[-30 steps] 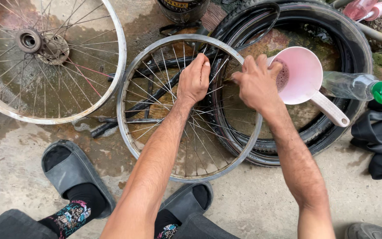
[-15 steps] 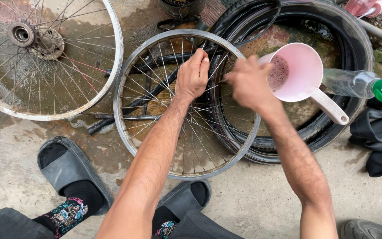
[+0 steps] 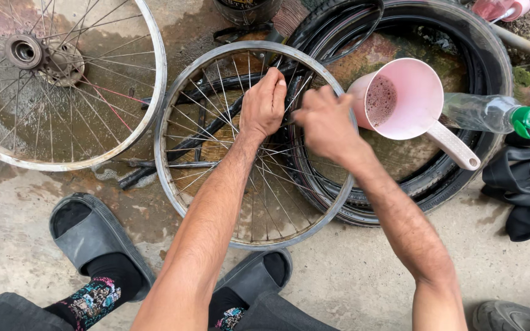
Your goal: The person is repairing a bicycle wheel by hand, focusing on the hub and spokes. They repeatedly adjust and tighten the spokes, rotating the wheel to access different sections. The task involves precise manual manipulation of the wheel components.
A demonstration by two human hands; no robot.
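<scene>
i'm mid-way working the spokes of the bare rim (image 3: 182,196) at centre; left hand (image 3: 264,103) fisted round spokes near twelve o'clock, right hand (image 3: 321,122) curled beside it (grip unclear). next needs steady fingers.

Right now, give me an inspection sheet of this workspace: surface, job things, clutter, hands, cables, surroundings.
Surface: wet, stained concrete floor.
Job's things: spoked wheel rim lying flat, partly over a black tyre.
Clutter: pink scoop, clear bottle with green cap, second wheel with hub, black inner tube.
Hands: left hand and right hand both closed at the spokes; what they grip is hidden.
Cables: nothing seen.
Surroundings: grey sandals.
</scene>
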